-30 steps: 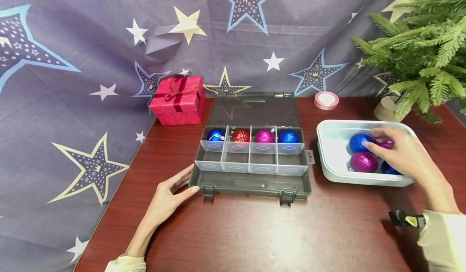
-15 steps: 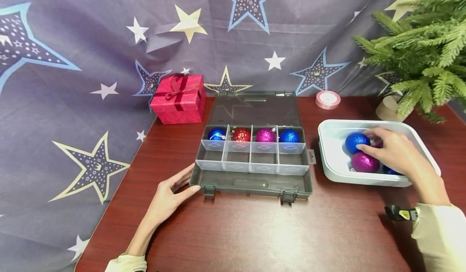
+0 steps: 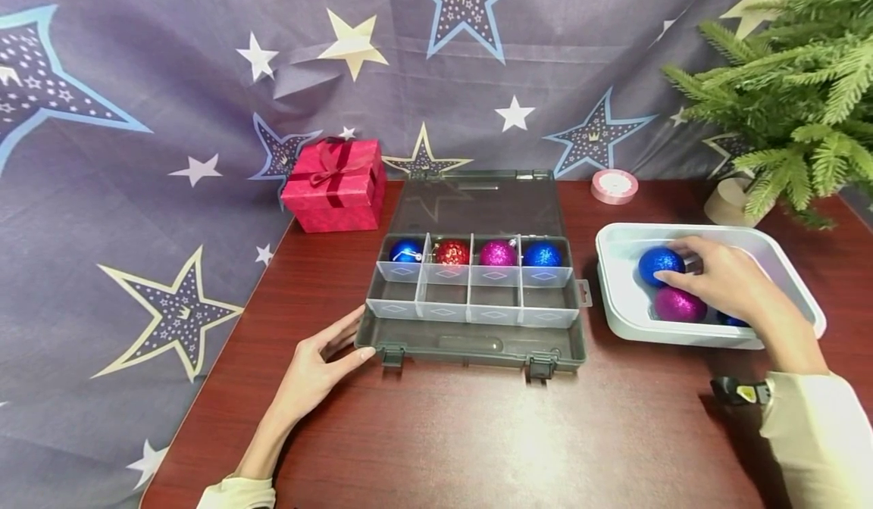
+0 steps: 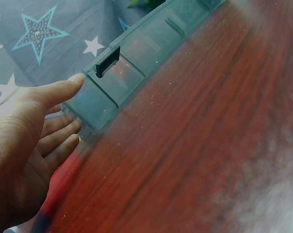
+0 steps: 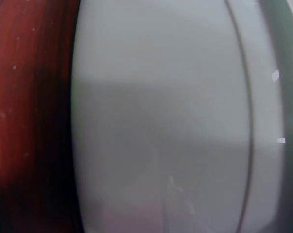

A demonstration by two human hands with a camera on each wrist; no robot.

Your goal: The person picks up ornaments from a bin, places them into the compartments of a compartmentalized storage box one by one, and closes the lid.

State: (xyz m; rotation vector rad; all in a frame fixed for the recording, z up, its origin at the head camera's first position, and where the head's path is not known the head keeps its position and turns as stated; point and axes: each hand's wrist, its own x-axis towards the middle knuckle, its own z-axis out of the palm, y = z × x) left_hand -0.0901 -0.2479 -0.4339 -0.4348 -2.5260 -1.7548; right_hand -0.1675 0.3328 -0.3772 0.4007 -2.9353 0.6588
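Your right hand pinches a blue glitter bauble between thumb and fingers inside the white plastic tray, beside a magenta glitter bauble; gripping its sides likely stops the round surface rolling away. Your left hand lies with fairly straight fingers against the organizer box's left front corner, presumably steadying it. Translucent dividers separate four back-row baubles, apparently one per compartment.
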